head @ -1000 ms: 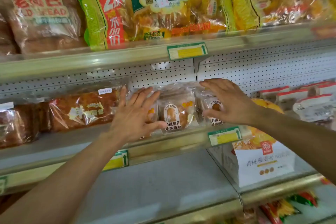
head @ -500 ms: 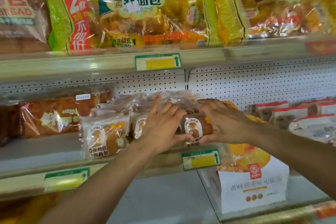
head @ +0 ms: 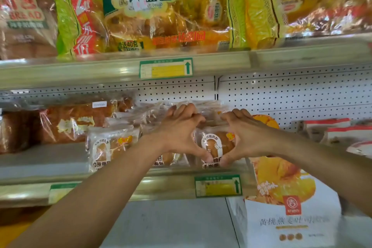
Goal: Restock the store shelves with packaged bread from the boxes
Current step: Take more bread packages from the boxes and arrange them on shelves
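- Left hand (head: pixel 179 137) and right hand (head: pixel 247 137) each grip the small clear-wrapped brown bread packet (head: pixel 218 145) at frame centre.
- It stands on the grey metal middle shelf (head: pixel 50 165).

2 hands (head: pixel 181 137), 3 small bread pkts (head: pixel 216 145), 3 price tags (head: pixel 166 68).

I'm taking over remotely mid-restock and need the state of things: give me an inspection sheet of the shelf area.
Surface: middle shelf, grey, partly bare at left.
Job's things: small bread packet upright at the shelf front; a like packet stands further left.
Clutter: brown loaf bags behind; peach box on the shelf below.
Grippers: left hand and right hand both grip the small bread packet.
Cables: nothing seen.
Surroundings: top shelf bread bags; pegboard back; price tags.
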Tool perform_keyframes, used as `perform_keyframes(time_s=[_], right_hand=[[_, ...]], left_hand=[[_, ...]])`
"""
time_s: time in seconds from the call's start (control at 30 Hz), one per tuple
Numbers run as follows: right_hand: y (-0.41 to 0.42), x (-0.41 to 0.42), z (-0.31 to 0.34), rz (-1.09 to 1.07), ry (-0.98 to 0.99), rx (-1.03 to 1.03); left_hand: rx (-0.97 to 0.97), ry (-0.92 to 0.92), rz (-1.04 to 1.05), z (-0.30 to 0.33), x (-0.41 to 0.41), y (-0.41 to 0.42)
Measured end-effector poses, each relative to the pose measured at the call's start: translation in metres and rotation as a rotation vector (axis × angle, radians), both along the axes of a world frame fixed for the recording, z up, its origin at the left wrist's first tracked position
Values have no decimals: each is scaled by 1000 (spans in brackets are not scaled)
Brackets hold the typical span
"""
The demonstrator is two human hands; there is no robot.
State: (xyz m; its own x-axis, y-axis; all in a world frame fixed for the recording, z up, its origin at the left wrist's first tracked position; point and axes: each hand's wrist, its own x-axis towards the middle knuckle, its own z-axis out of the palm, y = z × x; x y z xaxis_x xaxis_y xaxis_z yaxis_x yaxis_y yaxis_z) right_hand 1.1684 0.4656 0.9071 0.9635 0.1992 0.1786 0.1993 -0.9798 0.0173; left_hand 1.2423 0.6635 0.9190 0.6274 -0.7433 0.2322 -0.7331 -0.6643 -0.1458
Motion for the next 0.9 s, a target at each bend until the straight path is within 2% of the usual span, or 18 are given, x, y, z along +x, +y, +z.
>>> perform_keyframes(time_s=[0.1, 0.2, 0.33, 0.43, 0.53, 0.63, 0.77, 0.9], right_hand=[[-7, 15, 1, -57, 18, 26], [-13, 23, 3, -19, 57, 21], [-16, 24, 23, -106, 191, 207], [-18, 28, 27, -132, 270, 318], [-23, 29, 21, -93, 230, 368], [-26, 33, 14, -36, 206, 433], [-28, 39, 12, -25, 202, 468], [-32, 43, 13, -16, 237, 482]], left_hand=[[28, 77, -14, 10, 7, -6], [22, 212, 21, 13, 11, -12], [111, 190, 40, 17, 22, -18], [94, 379, 51, 18, 31, -22], [34, 536, 37, 12, 35, -23], [51, 524, 53, 10, 36, -24], [154, 371, 47, 18, 32, -33], [111, 368, 11, 20, 29, -44]])
